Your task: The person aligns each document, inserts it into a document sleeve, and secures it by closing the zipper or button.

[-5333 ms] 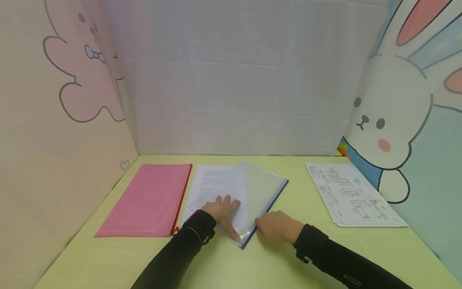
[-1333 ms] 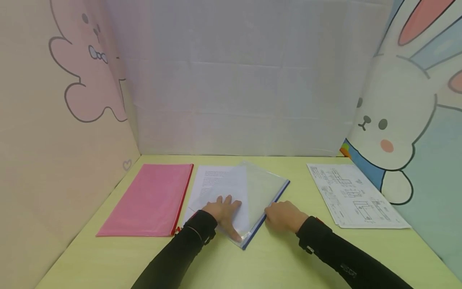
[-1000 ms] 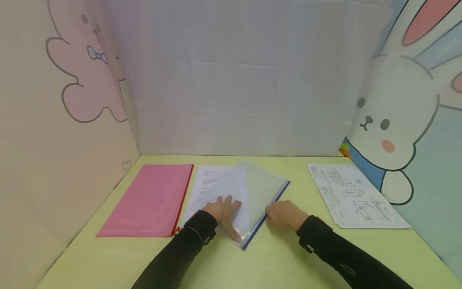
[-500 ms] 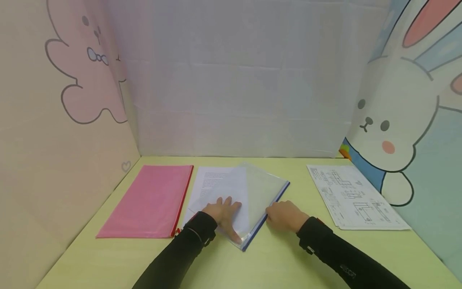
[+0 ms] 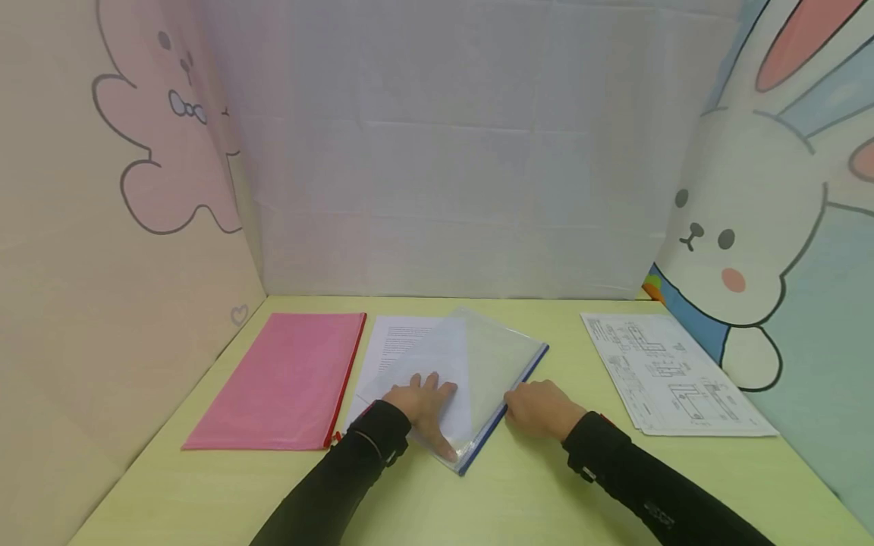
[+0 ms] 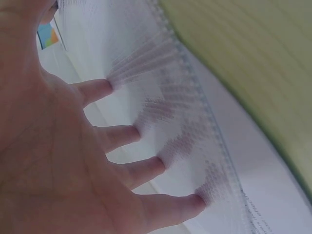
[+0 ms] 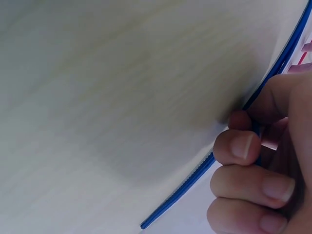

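Note:
A clear plastic zip folder [image 5: 505, 356] with a blue zip edge [image 5: 478, 449] lies tilted across a printed sheet [image 5: 392, 341] in the head view. My left hand [image 5: 425, 408] rests on the folder near its lower corner, fingers spread. In the left wrist view its fingertips [image 6: 197, 202] press the textured plastic. My right hand [image 5: 541, 408] pinches the blue edge partway along its length. In the right wrist view thumb and forefinger close on the blue zip strip [image 7: 185, 187], the other fingers curled; the pinched spot is hidden between them.
A pink zip folder [image 5: 280, 379] with a red zip edge lies on the left of the table [image 5: 410, 508]. On the right lies a stack of sheets with line drawings [image 5: 672, 371]. Cartoon-printed sheets and a pale curtain [image 5: 451, 152] enclose the table.
Compared with several seconds ago, my right hand has slid up and right along the blue edge, away from the near corner. It has barely moved lately. My left hand has stayed in place.

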### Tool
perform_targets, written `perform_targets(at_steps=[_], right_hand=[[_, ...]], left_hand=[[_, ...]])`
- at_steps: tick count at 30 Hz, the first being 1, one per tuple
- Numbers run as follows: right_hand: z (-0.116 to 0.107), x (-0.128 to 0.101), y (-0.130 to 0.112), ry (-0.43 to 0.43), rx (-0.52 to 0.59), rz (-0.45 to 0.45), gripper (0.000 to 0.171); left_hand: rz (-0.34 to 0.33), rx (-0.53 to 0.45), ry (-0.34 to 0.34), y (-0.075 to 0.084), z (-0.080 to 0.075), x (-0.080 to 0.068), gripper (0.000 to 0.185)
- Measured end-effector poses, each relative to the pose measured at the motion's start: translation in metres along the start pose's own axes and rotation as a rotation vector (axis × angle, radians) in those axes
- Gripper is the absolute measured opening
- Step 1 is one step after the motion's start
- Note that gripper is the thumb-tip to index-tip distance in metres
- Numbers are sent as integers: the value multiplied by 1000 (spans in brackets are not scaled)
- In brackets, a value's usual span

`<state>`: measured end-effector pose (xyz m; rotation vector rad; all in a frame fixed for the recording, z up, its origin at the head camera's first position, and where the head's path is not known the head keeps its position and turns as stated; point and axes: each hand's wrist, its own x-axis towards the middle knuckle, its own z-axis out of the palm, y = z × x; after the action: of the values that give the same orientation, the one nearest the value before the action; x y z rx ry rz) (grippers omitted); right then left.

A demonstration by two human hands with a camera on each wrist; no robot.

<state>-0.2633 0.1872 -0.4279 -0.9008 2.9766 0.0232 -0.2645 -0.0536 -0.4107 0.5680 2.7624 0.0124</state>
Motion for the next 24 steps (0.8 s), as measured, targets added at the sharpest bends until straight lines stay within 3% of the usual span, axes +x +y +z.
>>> perform_targets(at_steps=[12,24], right_hand=[[6,3,8,-7,-29,39,19],[10,8,19,26,-84,23,18]], left_hand=[[12,-19,6,-1,1,-2,114],[12,-22,3,-1,0,-2,115]])
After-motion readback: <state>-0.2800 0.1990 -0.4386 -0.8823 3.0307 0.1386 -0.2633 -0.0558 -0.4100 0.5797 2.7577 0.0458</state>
